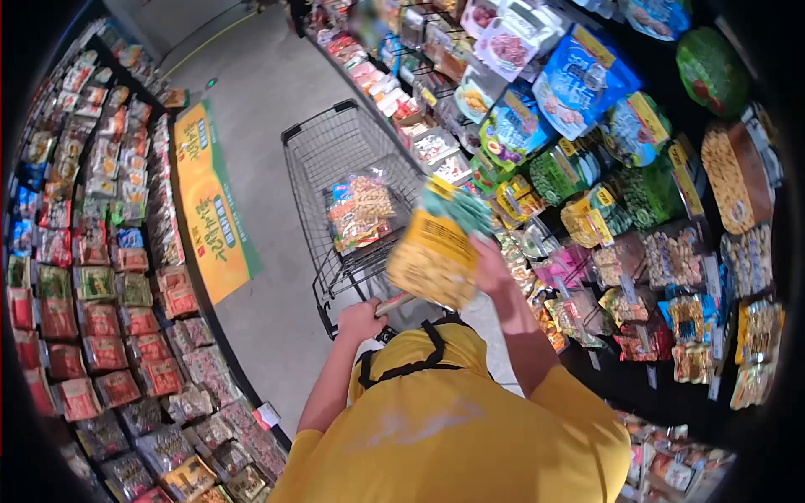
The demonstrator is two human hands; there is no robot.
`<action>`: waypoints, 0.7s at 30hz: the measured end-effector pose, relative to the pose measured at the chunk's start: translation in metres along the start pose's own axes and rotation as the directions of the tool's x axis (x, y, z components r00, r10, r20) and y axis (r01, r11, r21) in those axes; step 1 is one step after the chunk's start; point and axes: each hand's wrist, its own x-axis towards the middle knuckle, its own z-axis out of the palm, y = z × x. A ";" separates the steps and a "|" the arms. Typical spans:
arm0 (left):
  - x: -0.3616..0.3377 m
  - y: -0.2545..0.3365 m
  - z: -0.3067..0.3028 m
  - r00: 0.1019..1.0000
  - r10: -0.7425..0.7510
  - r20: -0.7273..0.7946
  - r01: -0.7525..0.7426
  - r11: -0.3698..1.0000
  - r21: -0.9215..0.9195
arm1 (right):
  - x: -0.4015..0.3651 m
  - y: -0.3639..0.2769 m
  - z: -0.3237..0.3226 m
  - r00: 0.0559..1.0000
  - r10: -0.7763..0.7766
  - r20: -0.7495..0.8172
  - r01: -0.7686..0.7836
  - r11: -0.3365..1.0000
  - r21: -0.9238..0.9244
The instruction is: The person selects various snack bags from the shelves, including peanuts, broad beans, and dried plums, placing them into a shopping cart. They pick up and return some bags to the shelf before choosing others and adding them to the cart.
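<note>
My right hand [489,267] grips the right side of a snack bag [436,251], which has a green top, a yellow label and a clear lower part showing pale pieces. The bag is held up near the cart's rear right side. My left hand [360,320] is closed round the handle [394,304] of a wire shopping cart [323,151]. Inside the cart lie a few packaged snacks [362,210], one with a blue and red wrapper.
Shelves of red and brown packets [101,352] run along the left. On the right, a dark rack holds hanging bags, among them a large blue one [583,80]. A yellow floor sticker [210,210] lies left of the cart on the grey aisle floor [251,75].
</note>
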 end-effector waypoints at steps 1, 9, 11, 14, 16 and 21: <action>-0.002 -0.004 0.002 0.999 0.029 -0.040 -0.031 0.999 -0.029 | 0.026 0.013 0.010 0.999 -0.053 0.012 0.053 0.999 -0.005; -0.011 -0.021 0.003 0.987 0.124 -0.098 -0.135 0.984 -0.113 | 0.096 0.088 0.021 0.949 -0.310 0.053 0.193 0.442 -0.876; -0.012 -0.022 0.000 0.992 0.104 -0.074 -0.111 0.988 -0.103 | 0.045 0.076 0.033 0.893 -0.360 0.270 0.256 -0.087 -0.963; -0.010 -0.027 -0.004 0.995 0.090 -0.031 -0.092 0.993 -0.077 | -0.019 0.070 0.022 0.883 -0.384 0.271 0.129 -0.356 -0.926; -0.009 -0.025 -0.013 0.998 0.068 0.013 -0.067 0.996 -0.053 | -0.040 0.074 -0.005 0.867 -0.412 0.281 0.107 -0.395 -0.912; 0.007 -0.031 -0.010 0.994 0.030 0.106 -0.030 1.000 0.000 | -0.045 0.099 -0.007 0.903 -0.372 0.216 0.076 -0.356 -0.931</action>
